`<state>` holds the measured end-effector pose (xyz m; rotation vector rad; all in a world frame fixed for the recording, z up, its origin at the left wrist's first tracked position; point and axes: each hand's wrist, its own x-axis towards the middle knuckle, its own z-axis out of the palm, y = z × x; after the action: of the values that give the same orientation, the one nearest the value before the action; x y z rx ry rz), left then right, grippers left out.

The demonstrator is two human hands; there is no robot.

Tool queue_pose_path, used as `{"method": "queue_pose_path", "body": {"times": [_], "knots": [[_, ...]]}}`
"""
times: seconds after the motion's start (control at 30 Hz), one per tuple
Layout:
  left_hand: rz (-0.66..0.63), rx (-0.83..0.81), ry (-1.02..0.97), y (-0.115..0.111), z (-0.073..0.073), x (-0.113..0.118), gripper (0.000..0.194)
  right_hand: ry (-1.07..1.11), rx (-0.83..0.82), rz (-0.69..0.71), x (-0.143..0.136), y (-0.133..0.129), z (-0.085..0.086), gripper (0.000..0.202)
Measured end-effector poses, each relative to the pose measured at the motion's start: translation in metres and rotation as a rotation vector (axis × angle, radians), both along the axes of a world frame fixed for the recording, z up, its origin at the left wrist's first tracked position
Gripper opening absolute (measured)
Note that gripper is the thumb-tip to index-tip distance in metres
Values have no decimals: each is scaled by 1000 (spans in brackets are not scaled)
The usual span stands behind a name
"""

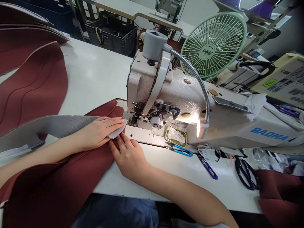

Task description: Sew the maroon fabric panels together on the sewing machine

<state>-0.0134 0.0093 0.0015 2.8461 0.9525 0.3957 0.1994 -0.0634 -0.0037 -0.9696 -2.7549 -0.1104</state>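
Observation:
My left hand (101,131) lies flat with fingers stretched out on a grey fabric strip (68,123), pressing it onto a maroon fabric piece (85,167). Close beside it, my right hand (129,155) has its fingers bent at the near edge of the layered fabric, pinching it; part of the grip is hidden. Both hands are just left of the needle and presser foot area (135,118) of a sewing machine (180,85). The maroon piece spreads over the table's front edge, and some of it shows behind the grey strip.
More maroon panels (45,79) are stacked at left. Blue thread snips (182,150), purple snips (207,166), a small tin (175,136) and black-handled scissors (245,174) lie right of my hands on the white table (95,63). A green fan (213,44) stands behind the machine.

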Motion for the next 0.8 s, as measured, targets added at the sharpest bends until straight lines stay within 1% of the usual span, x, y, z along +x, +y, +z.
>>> {"method": "queue_pose_path", "body": {"times": [0.2, 0.37, 0.67, 0.8], "knots": [[30, -26, 5, 3, -5, 23, 52, -53, -21, -10, 19, 2, 5, 48], [51, -74, 6, 7, -7, 40, 53, -21, -5, -41, 33, 3, 0, 48], [65, -60, -6, 4, -1, 47, 47, 2, 7, -39, 36, 2, -3, 46], [63, -52, -6, 7, -2, 50, 45, 23, 39, -53, 37, 4, -4, 46]]}}
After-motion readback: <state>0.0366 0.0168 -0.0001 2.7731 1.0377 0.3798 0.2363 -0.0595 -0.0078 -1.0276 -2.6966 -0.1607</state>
